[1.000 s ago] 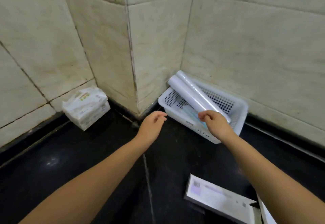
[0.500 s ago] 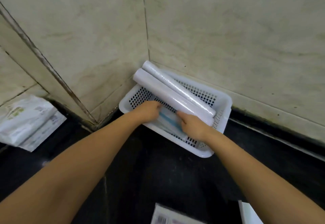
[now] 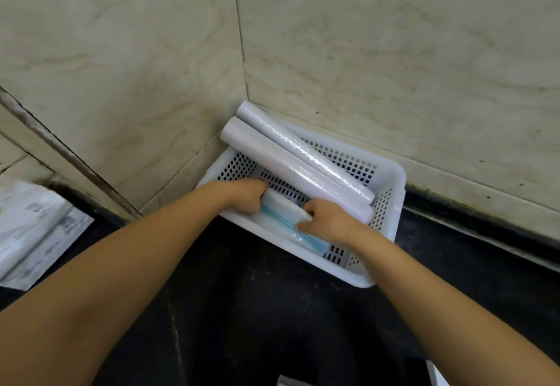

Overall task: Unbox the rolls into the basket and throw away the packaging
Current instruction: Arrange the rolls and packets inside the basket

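A white perforated basket sits in the corner where two tiled walls meet. Two long white rolls lie slanted in it, their upper ends sticking out over the back left rim. A third roll, white with blue stripes, lies along the near side of the basket. My left hand grips its left end, and my right hand grips it toward the right. Both hands are inside the basket.
A white packet of tissues lies on the dark counter at the far left. The edge of an opened box shows at the bottom, and a white corner at the bottom right. Tiled walls close off the back.
My view has moved closer to the basket. Both hands have reached into it and closed on the blue-striped roll. The box on the counter has slid almost out of view.
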Motion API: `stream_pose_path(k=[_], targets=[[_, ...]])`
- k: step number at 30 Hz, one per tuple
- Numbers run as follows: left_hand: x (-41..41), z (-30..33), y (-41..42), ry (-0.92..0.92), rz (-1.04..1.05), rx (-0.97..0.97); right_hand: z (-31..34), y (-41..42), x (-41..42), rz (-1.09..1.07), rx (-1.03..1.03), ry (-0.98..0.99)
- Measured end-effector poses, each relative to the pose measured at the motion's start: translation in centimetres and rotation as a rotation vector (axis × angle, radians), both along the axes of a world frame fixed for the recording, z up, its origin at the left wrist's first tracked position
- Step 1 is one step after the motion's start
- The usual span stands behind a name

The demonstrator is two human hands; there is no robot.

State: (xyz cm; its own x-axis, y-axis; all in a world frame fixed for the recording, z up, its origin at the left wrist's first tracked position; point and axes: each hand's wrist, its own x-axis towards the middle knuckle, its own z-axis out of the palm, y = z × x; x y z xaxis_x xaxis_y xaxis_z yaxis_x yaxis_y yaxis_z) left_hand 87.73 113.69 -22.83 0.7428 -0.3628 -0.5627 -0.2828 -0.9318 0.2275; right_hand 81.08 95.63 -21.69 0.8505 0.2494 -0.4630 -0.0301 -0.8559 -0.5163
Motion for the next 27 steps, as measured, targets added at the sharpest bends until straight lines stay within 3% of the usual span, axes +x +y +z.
stream_pose_path(k=[4, 9, 12, 16, 24, 27], targets=[[0.6, -0.1, 0.5, 0.025, -0.023, -0.019, 2.8, -2.3, -0.2, 0.057, -0.065, -0.012], [0.5, 1.0, -0.3, 0.153, -0.097, 0.047, 6.7, -4.8, 1.0, -0.049, -0.017, -0.304], [0.0, 1.6, -0.5, 0.158, -0.155, 0.025, 6.4, -2.4, 0.8, -0.005, 0.069, -0.394], [-1.3, 2.6, 0.7, 0.075, -0.185, -0.047, 2.6, 1.4, 0.4, 0.105, 0.039, -0.447], [-1.7, 4.4, 1.9, 0.010, -0.223, -0.069, -1.5, 2.8, 1.1, 0.063, -0.099, -0.429], [-1.6, 4.2, 1.5, -0.014, -0.206, -0.069, -0.7, 2.5, 2.0, 0.098, 0.124, -0.081]])
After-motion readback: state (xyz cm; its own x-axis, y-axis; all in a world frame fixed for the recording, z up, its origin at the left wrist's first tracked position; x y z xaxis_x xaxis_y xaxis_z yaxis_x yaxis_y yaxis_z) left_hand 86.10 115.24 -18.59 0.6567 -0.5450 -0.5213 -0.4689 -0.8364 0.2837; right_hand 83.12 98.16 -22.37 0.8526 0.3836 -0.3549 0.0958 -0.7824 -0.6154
